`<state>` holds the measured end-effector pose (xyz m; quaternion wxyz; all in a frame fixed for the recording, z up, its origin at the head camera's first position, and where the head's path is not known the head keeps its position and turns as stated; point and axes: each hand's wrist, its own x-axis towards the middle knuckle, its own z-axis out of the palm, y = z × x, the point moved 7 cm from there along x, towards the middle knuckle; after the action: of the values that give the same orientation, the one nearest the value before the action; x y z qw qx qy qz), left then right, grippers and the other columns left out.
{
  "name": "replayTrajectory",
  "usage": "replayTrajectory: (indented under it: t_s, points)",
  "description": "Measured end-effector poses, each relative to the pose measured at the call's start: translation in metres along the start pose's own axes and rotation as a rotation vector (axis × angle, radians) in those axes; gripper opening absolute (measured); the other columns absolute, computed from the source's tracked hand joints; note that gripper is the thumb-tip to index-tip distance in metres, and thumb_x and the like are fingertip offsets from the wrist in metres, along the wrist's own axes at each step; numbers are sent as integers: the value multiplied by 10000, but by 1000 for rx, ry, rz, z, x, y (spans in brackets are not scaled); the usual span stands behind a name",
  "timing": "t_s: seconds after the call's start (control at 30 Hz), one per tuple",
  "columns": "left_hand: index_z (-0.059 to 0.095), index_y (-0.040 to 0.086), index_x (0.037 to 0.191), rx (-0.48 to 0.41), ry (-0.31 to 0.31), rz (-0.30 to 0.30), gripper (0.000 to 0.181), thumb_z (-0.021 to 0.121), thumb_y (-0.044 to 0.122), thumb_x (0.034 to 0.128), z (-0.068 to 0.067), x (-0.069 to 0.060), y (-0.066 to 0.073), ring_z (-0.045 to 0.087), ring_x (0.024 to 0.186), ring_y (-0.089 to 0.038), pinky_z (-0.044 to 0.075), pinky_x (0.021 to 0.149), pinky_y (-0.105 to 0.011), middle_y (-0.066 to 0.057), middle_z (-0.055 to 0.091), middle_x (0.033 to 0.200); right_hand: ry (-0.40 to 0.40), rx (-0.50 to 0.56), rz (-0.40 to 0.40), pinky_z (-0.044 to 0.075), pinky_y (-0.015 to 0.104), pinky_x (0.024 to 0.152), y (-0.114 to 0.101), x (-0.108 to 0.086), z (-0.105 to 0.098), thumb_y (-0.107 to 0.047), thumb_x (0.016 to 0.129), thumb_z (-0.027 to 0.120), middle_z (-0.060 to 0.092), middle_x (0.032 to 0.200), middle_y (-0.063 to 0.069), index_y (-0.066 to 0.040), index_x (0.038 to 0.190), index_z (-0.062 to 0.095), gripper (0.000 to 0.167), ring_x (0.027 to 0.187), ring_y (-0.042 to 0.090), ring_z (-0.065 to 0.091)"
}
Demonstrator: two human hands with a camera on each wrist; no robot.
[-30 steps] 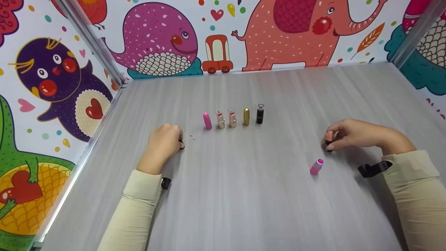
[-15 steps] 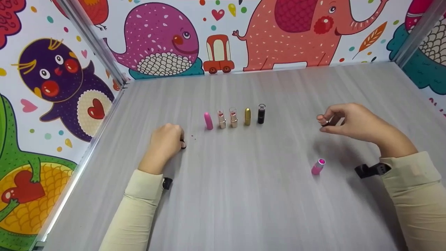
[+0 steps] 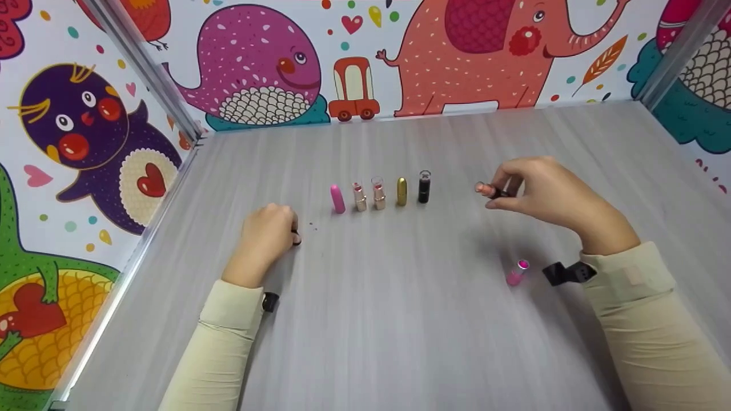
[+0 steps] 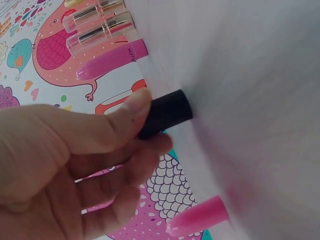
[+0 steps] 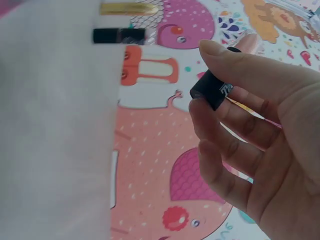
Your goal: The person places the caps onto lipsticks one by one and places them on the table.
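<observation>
My left hand [image 3: 265, 242] rests at the left of the table. Its thumb and fingers pinch a short black cylinder [image 4: 167, 114], which touches the tabletop; it looks like a lipstick or its cap. Raised above the table at the right, my right hand [image 3: 545, 194] pinches a lipstick [image 5: 217, 85] with a black base and a peach end [image 3: 484, 189], tilted over on its side. Below that hand, an uncapped pink lipstick [image 3: 517, 273] stands upright. Close to the left hand, a bright pink rounded piece [image 4: 197, 217] shows in the left wrist view; the head view hides it.
Mid-table stands a row: a pink lipstick [image 3: 337, 198], two clear-topped lipsticks [image 3: 359, 197] [image 3: 378, 195], a gold one [image 3: 402, 192] and a black one [image 3: 424, 187]. Small dark specks [image 3: 312, 226] lie near the left hand. Printed cartoon panels [image 3: 257, 63] border the table.
My right hand has lifted the black-based lipstick off the table, tipped it over and carried it left towards the row. My left hand stays in place.
</observation>
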<state>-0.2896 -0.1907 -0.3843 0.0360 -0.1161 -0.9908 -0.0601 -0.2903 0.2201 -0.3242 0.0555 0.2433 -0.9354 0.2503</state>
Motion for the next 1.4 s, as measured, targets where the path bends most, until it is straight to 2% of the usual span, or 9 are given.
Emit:
replayTrajectory:
  t_s: [0.2,0.4,0.6,0.77,0.93,1.07,1.2,1.3,1.4]
  points:
    - [789,28,796,-2,-7,-5,115,892,67,827,0,0,-1,723,784,-353,617,728,-534,-153,770,862,71,1,-109,493,247,629,-19,5,-3,-108,799,955,706,825,-46,-155,882,743,233,749,115,635]
    - [789,25,804,15,-1,-6,130,894,92,842,-2,-1,1,723,777,-363,611,709,-553,-157,766,848,121,-6,-193,489,185,615,-24,-1,-6,-90,769,973,704,826,-40,-141,882,738,266,729,92,633]
    - [820,34,872,-23,109,17,103,872,121,890,-19,-3,13,747,805,-361,613,707,-554,-141,785,872,114,-28,-213,506,192,611,-25,-3,-3,-99,755,985,703,831,-51,-145,880,747,273,736,75,631]
    - [829,32,1001,-124,232,78,133,848,143,930,-41,-5,38,758,844,-321,622,715,-513,-129,805,967,90,-29,-209,517,196,606,-26,-2,-1,-118,770,979,706,852,-48,-155,889,753,258,745,81,634]
    - [834,49,1072,-297,284,129,151,839,112,934,-59,0,64,710,795,-258,577,700,-419,-106,806,1011,108,-23,-243,487,164,597,-29,-1,-1,-102,759,983,702,836,-61,-154,875,739,275,725,64,628]
    - [836,65,1113,-484,267,141,178,833,102,939,-71,6,82,687,761,-207,544,697,-370,-72,803,974,120,-29,-284,476,166,595,-34,1,-1,-99,756,984,696,827,-69,-150,870,727,286,718,55,624]
    - [831,88,1149,-652,201,150,194,816,140,963,-73,10,104,690,816,-149,552,678,-328,-20,804,991,110,-33,-290,498,192,594,-40,-1,0,-107,765,980,698,840,-79,-159,887,735,279,732,46,616]
    - [831,99,1146,-713,186,179,185,807,155,971,-70,9,118,700,841,-130,564,689,-315,1,806,992,113,-32,-301,518,212,594,-45,-4,0,-102,759,984,703,844,-74,-152,894,738,284,732,41,614]
    - [831,91,1130,-723,214,219,173,808,155,971,-66,6,127,710,828,-131,569,713,-300,-6,810,982,121,-28,-320,542,226,595,-52,-7,1,-93,746,989,702,843,-65,-140,899,738,297,726,37,611]
